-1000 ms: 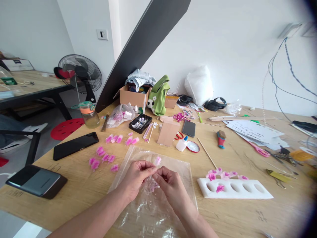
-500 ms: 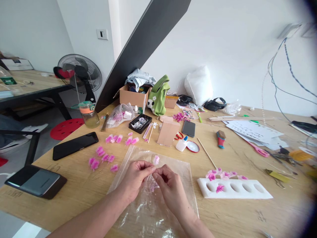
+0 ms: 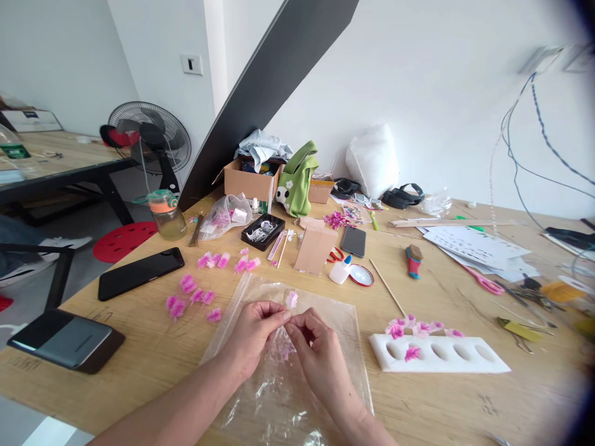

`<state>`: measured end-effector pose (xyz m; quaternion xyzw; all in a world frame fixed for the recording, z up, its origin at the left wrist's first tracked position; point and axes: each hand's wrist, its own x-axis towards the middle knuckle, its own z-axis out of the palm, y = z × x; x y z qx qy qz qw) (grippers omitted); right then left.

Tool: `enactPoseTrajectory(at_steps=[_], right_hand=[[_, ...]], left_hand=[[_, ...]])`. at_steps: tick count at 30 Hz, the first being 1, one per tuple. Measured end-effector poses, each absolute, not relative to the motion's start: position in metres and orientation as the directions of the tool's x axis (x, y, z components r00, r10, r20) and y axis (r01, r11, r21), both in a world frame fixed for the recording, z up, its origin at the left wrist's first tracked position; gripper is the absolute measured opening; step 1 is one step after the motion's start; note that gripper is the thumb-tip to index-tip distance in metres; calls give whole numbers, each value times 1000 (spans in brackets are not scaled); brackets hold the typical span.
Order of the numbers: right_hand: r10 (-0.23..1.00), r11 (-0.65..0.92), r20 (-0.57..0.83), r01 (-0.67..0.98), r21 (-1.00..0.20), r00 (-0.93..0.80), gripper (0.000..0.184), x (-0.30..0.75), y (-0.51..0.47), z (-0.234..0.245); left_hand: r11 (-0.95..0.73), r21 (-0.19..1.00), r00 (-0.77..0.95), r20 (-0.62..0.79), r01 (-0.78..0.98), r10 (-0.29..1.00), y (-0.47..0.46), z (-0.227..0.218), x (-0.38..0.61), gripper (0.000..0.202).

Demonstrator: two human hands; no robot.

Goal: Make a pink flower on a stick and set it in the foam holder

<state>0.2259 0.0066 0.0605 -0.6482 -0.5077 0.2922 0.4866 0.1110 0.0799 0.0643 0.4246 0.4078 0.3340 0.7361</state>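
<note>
Your left hand (image 3: 253,334) is pinching the pink petal piece (image 3: 281,347) at table centre; your right hand (image 3: 318,353), at its 3 o'clock, is pinching too. Probably flimsy, tearable; keep gripping its edges over the plastic sheet (image 3: 344,313).

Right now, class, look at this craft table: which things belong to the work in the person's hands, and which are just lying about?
In use:
left hand and right hand, pinching a pink petal
plastic bag beneath them
loose petals
white tray with petals

Lying about:
black phone
glue bottle
pink scissors
green bag
fan
</note>
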Motion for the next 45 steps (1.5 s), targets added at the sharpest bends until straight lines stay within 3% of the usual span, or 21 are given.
enactPoseTrajectory(at_steps=[23, 45], right_hand=[[949, -41, 39, 246, -968, 314, 29, 229, 10, 55], [949, -54, 17, 213, -976, 316, 36, 226, 10, 58]], left_hand=[[461, 879, 461, -360, -124, 811, 77, 72, 111, 37], [375, 921, 466, -288, -104, 836, 77, 67, 110, 32]])
